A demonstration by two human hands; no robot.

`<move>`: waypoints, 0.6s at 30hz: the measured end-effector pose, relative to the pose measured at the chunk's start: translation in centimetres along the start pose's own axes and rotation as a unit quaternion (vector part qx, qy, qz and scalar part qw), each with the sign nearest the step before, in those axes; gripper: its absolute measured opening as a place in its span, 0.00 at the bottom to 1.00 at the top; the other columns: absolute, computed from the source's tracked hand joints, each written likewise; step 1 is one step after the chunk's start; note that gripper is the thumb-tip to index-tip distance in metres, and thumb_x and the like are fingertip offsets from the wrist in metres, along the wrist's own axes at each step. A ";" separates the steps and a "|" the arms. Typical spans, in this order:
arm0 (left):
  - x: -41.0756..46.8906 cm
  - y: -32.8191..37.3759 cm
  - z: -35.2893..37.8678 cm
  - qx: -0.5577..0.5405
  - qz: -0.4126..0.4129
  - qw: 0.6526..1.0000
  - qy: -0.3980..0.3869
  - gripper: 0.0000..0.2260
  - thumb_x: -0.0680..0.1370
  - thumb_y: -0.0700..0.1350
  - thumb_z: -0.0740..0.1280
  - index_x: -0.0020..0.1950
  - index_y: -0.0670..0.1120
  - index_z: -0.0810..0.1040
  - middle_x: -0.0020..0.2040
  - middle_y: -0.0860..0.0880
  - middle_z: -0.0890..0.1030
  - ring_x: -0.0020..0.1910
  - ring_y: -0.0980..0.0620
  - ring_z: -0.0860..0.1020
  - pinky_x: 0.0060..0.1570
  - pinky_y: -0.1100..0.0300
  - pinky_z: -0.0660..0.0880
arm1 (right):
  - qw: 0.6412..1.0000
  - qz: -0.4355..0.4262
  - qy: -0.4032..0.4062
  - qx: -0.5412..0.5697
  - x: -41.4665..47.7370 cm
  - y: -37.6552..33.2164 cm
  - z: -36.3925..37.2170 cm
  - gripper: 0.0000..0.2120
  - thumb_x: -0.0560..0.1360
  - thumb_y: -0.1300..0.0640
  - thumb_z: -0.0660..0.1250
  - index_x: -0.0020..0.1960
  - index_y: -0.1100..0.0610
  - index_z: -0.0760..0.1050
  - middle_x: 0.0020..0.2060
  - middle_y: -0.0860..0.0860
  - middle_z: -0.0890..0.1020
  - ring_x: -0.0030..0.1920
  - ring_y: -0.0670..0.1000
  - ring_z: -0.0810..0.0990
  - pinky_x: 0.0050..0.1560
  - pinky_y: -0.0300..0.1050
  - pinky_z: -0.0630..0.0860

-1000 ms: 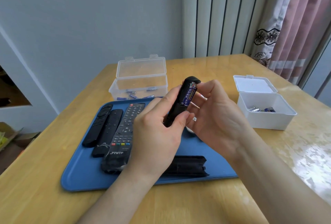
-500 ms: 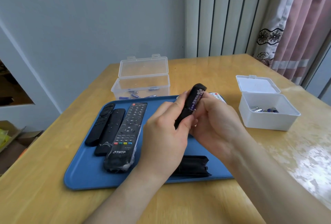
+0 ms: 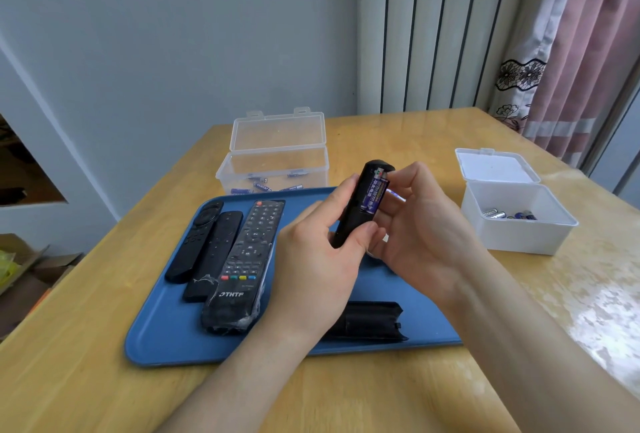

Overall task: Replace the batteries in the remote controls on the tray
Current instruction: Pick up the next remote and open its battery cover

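My left hand (image 3: pixel 313 261) grips a black remote (image 3: pixel 360 211) held upright above the blue tray (image 3: pixel 166 339), its open battery bay facing me. A blue battery (image 3: pixel 375 192) sits in that bay. My right hand (image 3: pixel 426 225) is beside the remote with its fingertips pinching the top end of the battery. The remote's black cover (image 3: pixel 372 320) lies on the tray near its front edge. Three other black remotes lie on the tray's left: a short one (image 3: pixel 194 242), a slim one (image 3: pixel 213 256) and a large buttoned one (image 3: pixel 244 266).
A clear open box (image 3: pixel 277 159) with several blue batteries stands behind the tray. A white open box (image 3: pixel 516 214) holding several batteries stands at the right on the wooden table (image 3: pixel 104 394). A curtain hangs at the back right.
The held remote and both hands rose slightly after dipping half a second ago. My right fingers shifted up to the battery's top end. The tray items have not moved.
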State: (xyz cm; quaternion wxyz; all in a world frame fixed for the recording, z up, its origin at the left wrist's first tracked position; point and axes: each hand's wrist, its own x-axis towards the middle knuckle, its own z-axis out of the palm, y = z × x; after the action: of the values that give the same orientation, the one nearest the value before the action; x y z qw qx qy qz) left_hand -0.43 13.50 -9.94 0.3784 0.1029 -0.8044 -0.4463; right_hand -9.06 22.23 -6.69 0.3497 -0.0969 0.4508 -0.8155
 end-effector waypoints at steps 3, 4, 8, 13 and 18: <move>0.0 -0.1 0.0 0.004 0.001 1.000 0.008 0.26 0.74 0.44 0.74 0.69 0.58 0.73 0.34 0.46 0.76 0.33 0.53 0.69 0.38 0.76 0.66 | 1.000 0.006 0.000 0.013 -0.1 -0.1 0.0 0.07 0.75 0.57 0.61 0.41 0.57 0.76 0.32 0.49 0.77 0.31 0.47 0.76 0.25 0.38 0.70; 0.0 0.0 0.0 0.007 0.004 1.000 0.007 0.26 0.74 0.44 0.74 0.69 0.58 0.73 0.33 0.49 0.76 0.31 0.55 0.69 0.37 0.76 0.65 | 1.000 0.007 -0.001 0.014 -0.2 -0.2 0.0 0.07 0.75 0.57 0.61 0.41 0.57 0.76 0.32 0.49 0.77 0.31 0.47 0.76 0.25 0.38 0.70; -0.1 0.0 0.0 0.022 0.023 0.999 0.006 0.25 0.74 0.43 0.74 0.69 0.57 0.74 0.41 0.58 0.80 0.28 0.67 0.71 0.37 0.76 0.65 | 1.000 0.011 -0.003 0.013 -0.2 -0.3 -0.1 0.07 0.75 0.58 0.60 0.41 0.57 0.76 0.33 0.49 0.77 0.30 0.46 0.75 0.29 0.38 0.67; -0.3 0.0 0.1 0.022 0.027 0.999 0.003 0.25 0.74 0.44 0.74 0.69 0.59 0.73 0.35 0.58 0.78 0.27 0.66 0.70 0.34 0.76 0.64 | 1.000 0.011 -0.006 0.024 -0.1 -0.1 -0.1 0.07 0.74 0.58 0.59 0.43 0.58 0.74 0.34 0.49 0.76 0.34 0.48 0.74 0.34 0.41 0.65; -0.1 -0.1 0.2 0.016 0.021 1.000 0.007 0.25 0.74 0.43 0.73 0.69 0.58 0.73 0.30 0.59 0.73 0.26 0.67 0.69 0.33 0.77 0.64 | 1.000 0.009 -0.014 0.017 0.0 -0.2 -0.3 0.07 0.73 0.58 0.59 0.44 0.57 0.75 0.37 0.50 0.76 0.39 0.50 0.73 0.34 0.42 0.67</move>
State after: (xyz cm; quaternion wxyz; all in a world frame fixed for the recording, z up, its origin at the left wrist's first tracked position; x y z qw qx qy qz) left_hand -0.47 13.64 -10.14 0.3914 0.0947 -0.8111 -0.4243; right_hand -9.29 22.54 -6.73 0.3654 -0.0984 0.4328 -0.8182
